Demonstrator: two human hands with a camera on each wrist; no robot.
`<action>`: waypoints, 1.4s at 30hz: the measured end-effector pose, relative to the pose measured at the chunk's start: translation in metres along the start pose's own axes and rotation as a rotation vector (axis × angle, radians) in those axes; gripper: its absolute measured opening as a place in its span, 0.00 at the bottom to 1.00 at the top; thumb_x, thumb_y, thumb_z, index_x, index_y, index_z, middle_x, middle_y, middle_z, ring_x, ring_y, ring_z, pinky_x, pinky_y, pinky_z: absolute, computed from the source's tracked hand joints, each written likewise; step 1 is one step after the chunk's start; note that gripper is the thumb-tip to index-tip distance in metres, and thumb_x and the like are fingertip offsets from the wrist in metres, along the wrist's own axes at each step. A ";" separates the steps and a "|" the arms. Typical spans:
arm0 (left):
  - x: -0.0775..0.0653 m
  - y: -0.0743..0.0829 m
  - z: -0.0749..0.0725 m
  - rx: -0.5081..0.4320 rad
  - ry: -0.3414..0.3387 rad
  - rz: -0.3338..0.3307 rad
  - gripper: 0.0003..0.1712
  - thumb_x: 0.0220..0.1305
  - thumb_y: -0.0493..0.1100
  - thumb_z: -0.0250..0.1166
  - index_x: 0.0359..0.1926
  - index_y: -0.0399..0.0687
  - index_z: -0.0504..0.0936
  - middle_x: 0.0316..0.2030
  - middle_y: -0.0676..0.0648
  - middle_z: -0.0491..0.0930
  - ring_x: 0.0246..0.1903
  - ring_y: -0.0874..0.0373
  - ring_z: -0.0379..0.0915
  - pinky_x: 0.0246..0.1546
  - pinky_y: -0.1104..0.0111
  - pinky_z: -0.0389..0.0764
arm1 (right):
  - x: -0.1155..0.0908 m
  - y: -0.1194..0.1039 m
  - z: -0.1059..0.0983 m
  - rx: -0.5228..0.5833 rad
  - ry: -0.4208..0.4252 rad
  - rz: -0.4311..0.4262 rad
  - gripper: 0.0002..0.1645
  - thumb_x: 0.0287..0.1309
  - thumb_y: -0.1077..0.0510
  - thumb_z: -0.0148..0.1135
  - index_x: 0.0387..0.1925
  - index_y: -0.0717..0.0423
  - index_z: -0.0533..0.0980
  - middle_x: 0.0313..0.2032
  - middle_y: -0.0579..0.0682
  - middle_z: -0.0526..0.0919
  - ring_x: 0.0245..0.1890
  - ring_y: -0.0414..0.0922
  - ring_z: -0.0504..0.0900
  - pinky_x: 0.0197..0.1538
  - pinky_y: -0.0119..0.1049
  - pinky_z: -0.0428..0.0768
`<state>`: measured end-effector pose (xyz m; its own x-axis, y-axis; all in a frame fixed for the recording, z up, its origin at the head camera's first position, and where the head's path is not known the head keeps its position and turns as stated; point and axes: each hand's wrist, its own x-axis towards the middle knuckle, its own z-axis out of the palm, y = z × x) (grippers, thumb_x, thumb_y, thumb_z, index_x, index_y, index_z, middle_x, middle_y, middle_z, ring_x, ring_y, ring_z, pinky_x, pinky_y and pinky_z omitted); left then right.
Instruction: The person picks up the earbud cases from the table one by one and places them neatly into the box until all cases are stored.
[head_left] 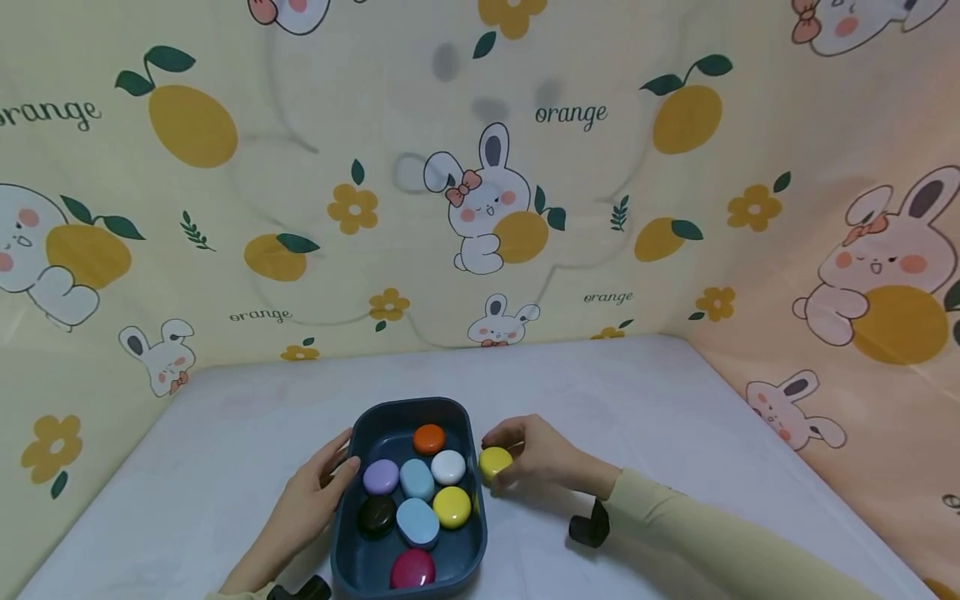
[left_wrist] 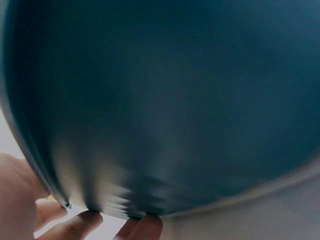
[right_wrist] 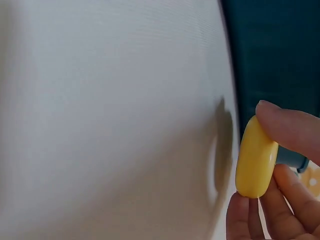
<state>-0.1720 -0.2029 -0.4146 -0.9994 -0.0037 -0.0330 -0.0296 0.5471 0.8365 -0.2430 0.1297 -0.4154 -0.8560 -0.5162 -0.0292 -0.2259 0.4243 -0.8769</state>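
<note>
A dark blue rectangular tray with rounded corners holds several glossy, rounded discs. Along its left side rests my left hand, fingertips and thumb at the rim; the left wrist view shows fingers touching the outer wall. My right hand pinches a yellow disc between thumb and fingers, just outside the tray's right wall. Inside lie an orange disc, a white one, a purple one, a black one, another yellow one, a crimson one and two light blue ones.
A white cloth covers the table. Behind and to the right hangs a cream curtain printed with rabbits and oranges. A black device sits at the right wrist, another at the left.
</note>
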 end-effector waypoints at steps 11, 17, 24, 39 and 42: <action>0.001 0.000 0.001 0.009 0.007 -0.001 0.36 0.74 0.55 0.55 0.76 0.47 0.57 0.67 0.32 0.64 0.64 0.33 0.63 0.54 0.47 0.73 | 0.004 -0.013 -0.008 -0.010 0.056 -0.015 0.27 0.45 0.64 0.77 0.51 0.61 0.82 0.45 0.48 0.84 0.43 0.49 0.80 0.49 0.40 0.81; 0.002 -0.001 0.001 0.010 0.011 0.002 0.36 0.74 0.54 0.55 0.76 0.47 0.57 0.67 0.32 0.64 0.64 0.33 0.62 0.54 0.47 0.73 | 0.009 -0.025 -0.013 -0.022 0.102 -0.025 0.26 0.44 0.60 0.80 0.48 0.57 0.83 0.44 0.46 0.84 0.43 0.48 0.80 0.48 0.39 0.81; 0.002 -0.002 0.001 0.013 0.007 -0.010 0.36 0.74 0.55 0.55 0.76 0.48 0.57 0.68 0.32 0.63 0.64 0.33 0.62 0.54 0.47 0.73 | 0.017 -0.033 -0.022 -0.014 0.160 -0.018 0.26 0.45 0.59 0.80 0.49 0.58 0.83 0.43 0.47 0.84 0.41 0.49 0.80 0.46 0.38 0.82; 0.001 0.000 0.002 0.011 0.007 -0.017 0.36 0.75 0.53 0.55 0.76 0.47 0.57 0.68 0.31 0.63 0.64 0.32 0.62 0.53 0.47 0.73 | 0.026 -0.060 -0.009 0.022 0.124 -0.084 0.27 0.45 0.56 0.80 0.50 0.56 0.83 0.44 0.47 0.83 0.43 0.49 0.80 0.46 0.37 0.82; 0.001 0.000 0.002 0.010 0.007 -0.015 0.35 0.75 0.53 0.55 0.76 0.47 0.57 0.68 0.31 0.63 0.64 0.33 0.62 0.53 0.47 0.73 | 0.030 -0.062 -0.005 0.001 0.095 -0.114 0.27 0.46 0.56 0.80 0.50 0.56 0.83 0.45 0.46 0.83 0.44 0.47 0.80 0.47 0.37 0.81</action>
<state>-0.1728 -0.2013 -0.4154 -0.9990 -0.0178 -0.0414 -0.0444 0.5552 0.8305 -0.2569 0.0910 -0.3595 -0.8650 -0.4881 0.1165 -0.3240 0.3660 -0.8724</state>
